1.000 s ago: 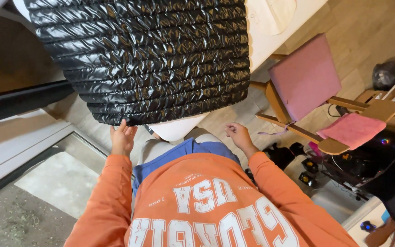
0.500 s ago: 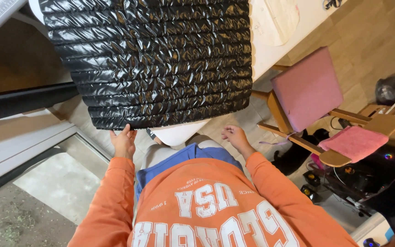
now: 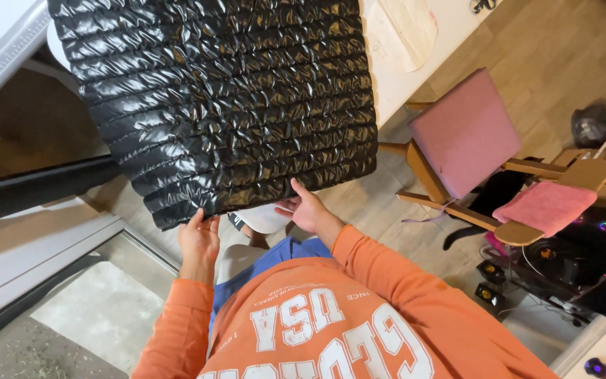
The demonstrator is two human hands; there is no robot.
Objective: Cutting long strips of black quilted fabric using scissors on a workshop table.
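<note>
The left hand (image 3: pixel 199 241) reaches up from an orange sleeve, fingers curled onto the lower edge of a glossy black quilted puffer fabric (image 3: pixel 226 98); it grips that hem near the left corner. The right hand (image 3: pixel 306 208) is raised beside it, thumb pointing up against the fabric's bottom edge and fingers tucked under it, pinching the hem further right. Both forearms bend upward from the person's chest, the hands near each other, with the right a little higher.

The quilted fabric spreads out above and away from the hands, filling the upper middle of the view and draped over the white bench (image 3: pixel 415 63), its lower edge hanging off toward the person. A paper sheet (image 3: pixel 405 31) lies on the bench just right of it. A wooden chair with a pink cushion (image 3: pixel 468 133) stands well apart to the right on the wooden floor (image 3: pixel 562 63).
</note>
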